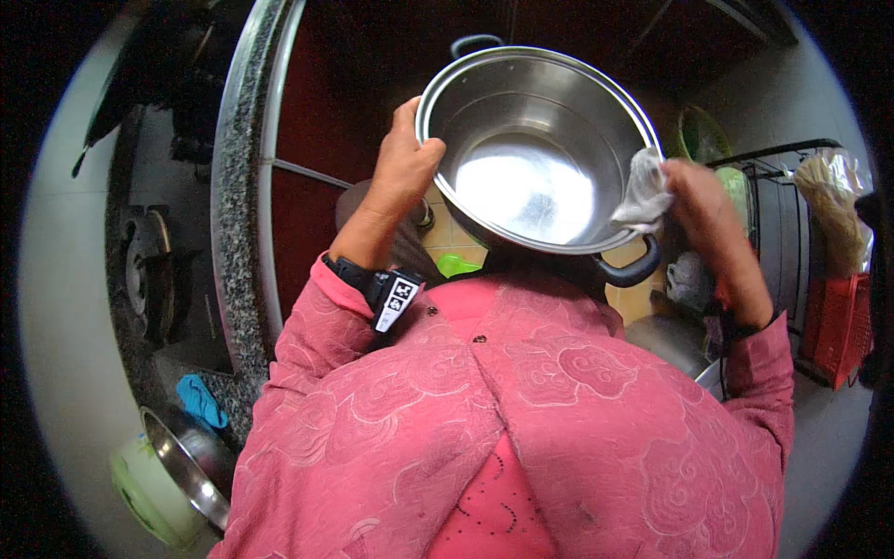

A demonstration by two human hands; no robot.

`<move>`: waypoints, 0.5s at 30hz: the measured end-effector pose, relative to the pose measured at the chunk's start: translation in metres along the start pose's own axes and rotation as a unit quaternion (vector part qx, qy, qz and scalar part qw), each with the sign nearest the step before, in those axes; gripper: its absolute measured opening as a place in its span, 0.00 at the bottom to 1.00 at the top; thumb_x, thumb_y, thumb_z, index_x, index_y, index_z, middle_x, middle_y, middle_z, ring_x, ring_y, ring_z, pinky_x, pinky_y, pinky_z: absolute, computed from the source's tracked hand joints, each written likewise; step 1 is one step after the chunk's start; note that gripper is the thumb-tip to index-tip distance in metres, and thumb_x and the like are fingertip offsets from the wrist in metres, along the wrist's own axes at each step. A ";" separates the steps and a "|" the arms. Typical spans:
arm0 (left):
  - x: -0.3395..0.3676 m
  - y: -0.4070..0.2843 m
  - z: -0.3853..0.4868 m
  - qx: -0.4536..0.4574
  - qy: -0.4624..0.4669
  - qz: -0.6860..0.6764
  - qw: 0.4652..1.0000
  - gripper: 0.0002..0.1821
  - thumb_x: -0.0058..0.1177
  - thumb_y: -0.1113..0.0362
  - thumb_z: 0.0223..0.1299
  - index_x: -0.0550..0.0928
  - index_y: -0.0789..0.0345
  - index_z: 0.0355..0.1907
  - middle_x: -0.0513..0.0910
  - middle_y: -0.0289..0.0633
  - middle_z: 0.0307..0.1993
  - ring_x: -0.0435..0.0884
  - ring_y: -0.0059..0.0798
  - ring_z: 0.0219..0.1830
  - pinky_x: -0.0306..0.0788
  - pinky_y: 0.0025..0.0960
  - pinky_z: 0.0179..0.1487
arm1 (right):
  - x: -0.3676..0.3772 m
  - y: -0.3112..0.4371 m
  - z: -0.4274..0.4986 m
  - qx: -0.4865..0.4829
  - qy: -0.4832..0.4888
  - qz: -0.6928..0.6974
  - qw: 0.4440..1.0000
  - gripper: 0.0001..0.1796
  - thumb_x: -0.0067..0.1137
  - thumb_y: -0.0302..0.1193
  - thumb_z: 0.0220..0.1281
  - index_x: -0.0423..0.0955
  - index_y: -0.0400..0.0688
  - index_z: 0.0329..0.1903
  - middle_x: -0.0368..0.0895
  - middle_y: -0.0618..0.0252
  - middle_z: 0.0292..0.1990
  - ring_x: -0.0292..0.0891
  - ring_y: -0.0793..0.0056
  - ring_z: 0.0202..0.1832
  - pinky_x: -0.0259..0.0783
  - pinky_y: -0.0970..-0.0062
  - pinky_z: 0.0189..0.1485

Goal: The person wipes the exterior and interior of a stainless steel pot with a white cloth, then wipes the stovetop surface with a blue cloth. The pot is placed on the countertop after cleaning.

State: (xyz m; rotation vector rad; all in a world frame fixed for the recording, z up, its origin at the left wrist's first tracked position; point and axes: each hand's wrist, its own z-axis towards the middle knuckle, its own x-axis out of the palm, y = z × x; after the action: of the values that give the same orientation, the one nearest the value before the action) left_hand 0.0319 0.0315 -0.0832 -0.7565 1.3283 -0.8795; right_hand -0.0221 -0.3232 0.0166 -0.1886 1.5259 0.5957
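A wide stainless steel pot [538,112] is held up in front of my chest, tilted so that its shiny inside faces me. My left hand [408,154] grips the rim on the left, thumb over the edge. At the right rim, my right hand [695,192] is blurred and holds a whitish cloth [641,192], which drapes over the rim into the pot. One black loop handle [632,265] sticks out at the lower right, another black handle [477,43] at the upper left. Nothing lies in the pot.
A granite counter edge [241,175] runs along the left, with a blue cloth [201,400] and a metal basin [185,458] lower down. At right stand a black wire rack [768,157] and a red plastic basket [838,328]. Yellow tiles [447,223] cover the floor below.
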 end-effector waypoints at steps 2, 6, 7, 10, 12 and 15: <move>0.003 -0.002 -0.002 -0.009 -0.009 -0.009 1.000 0.34 0.47 0.69 0.54 0.64 0.70 0.67 0.79 0.60 0.53 0.80 0.52 0.54 0.71 0.42 0.61 | 0.015 0.018 -0.020 0.008 0.074 0.152 0.986 0.14 0.61 0.18 0.57 0.73 0.41 0.47 0.81 0.55 0.50 0.78 0.54 0.50 0.74 0.65 0.52; 0.013 -0.013 -0.007 0.018 -0.016 -0.029 0.999 0.38 0.45 0.71 0.55 0.56 0.70 0.72 0.68 0.67 0.63 0.71 0.57 0.64 0.63 0.41 0.68 | 0.037 0.055 -0.030 -0.058 0.033 0.346 0.936 0.17 0.64 0.25 0.59 0.70 0.42 0.50 0.80 0.52 0.52 0.79 0.56 0.54 0.74 0.66 0.53; 0.016 -0.018 -0.008 0.092 -0.044 -0.009 0.995 0.40 0.45 0.72 0.55 0.54 0.69 0.73 0.63 0.68 0.66 0.66 0.58 0.68 0.60 0.41 0.71 | 0.040 0.062 -0.026 -0.025 0.026 0.345 0.938 0.21 0.65 0.27 0.59 0.71 0.42 0.54 0.80 0.52 0.52 0.79 0.55 0.53 0.74 0.66 0.53; 0.018 -0.033 -0.014 0.196 -0.048 0.141 0.969 0.34 0.47 0.72 0.54 0.65 0.60 0.69 0.56 0.61 0.72 0.55 0.55 0.75 0.50 0.54 0.74 | 0.056 0.081 -0.008 -0.069 -0.035 0.203 0.976 0.27 0.68 0.31 0.56 0.73 0.49 0.60 0.81 0.53 0.46 0.80 0.54 0.44 0.75 0.64 0.47; 0.011 -0.044 -0.014 0.319 0.013 0.218 0.922 0.16 0.49 0.66 0.58 0.81 0.59 0.49 0.69 0.48 0.67 0.62 0.50 0.72 0.52 0.55 0.71 | 0.059 0.080 0.000 -0.080 -0.057 0.159 0.982 0.23 0.67 0.32 0.56 0.75 0.50 0.56 0.82 0.57 0.42 0.80 0.55 0.41 0.75 0.62 0.43; -0.015 -0.061 -0.001 0.359 0.230 0.279 0.860 0.18 0.54 0.46 0.65 0.81 0.60 0.38 0.83 0.38 0.46 0.75 0.41 0.61 0.55 0.52 0.71 | 0.046 0.054 0.005 -0.116 -0.057 0.185 0.974 0.15 0.66 0.30 0.55 0.80 0.52 0.48 0.82 0.61 0.36 0.80 0.57 0.35 0.74 0.64 0.37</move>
State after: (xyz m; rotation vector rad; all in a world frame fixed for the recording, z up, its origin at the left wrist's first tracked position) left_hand 0.0242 0.0155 -0.0227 0.4431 1.3701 -1.0023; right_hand -0.0466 -0.2639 -0.0148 -0.0449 1.3856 1.0653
